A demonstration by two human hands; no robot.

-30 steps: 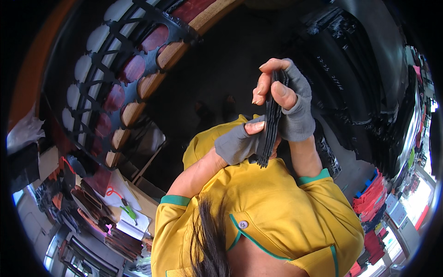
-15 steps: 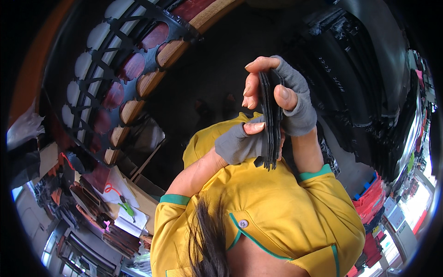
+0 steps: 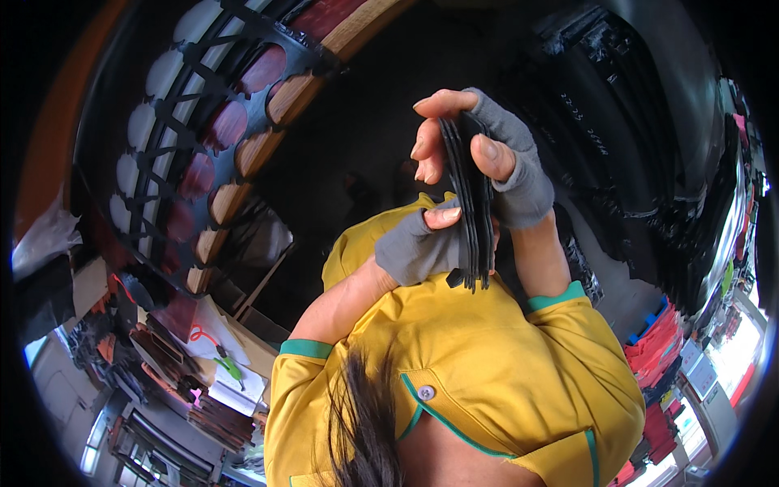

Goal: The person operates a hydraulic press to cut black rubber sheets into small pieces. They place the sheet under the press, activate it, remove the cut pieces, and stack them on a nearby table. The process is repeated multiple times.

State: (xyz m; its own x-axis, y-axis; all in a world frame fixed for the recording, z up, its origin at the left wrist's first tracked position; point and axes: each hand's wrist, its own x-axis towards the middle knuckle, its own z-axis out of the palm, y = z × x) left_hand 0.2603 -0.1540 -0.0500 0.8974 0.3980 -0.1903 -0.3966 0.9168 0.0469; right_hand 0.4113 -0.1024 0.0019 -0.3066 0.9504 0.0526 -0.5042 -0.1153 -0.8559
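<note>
A stack of thin, flat black pieces (image 3: 465,199) stands on edge between my two hands, in front of my yellow shirt. My left hand (image 3: 418,243), in a grey fingerless glove, pinches the lower part, its thumb on the near side and its other fingers mostly hidden. My right hand (image 3: 495,154), gloved the same way, wraps the upper part from the right, with thumb on one side and fingertips on the other. Small gaps show between some pieces at the top. What the pieces are made of is hard to tell.
To the left, a dark cut-out sheet with round holes (image 3: 253,105) lies over a wood-edged table (image 3: 288,99). Green-handled snips (image 3: 230,367) lie on paper beside stacked brown pieces (image 3: 219,422). Large black sheets (image 3: 600,122) fill the right; a red bundle (image 3: 653,349) sits beyond them.
My right hand and the top of the stack have shifted slightly left and up, and the stack leans a little more leftward. My left hand keeps its grip.
</note>
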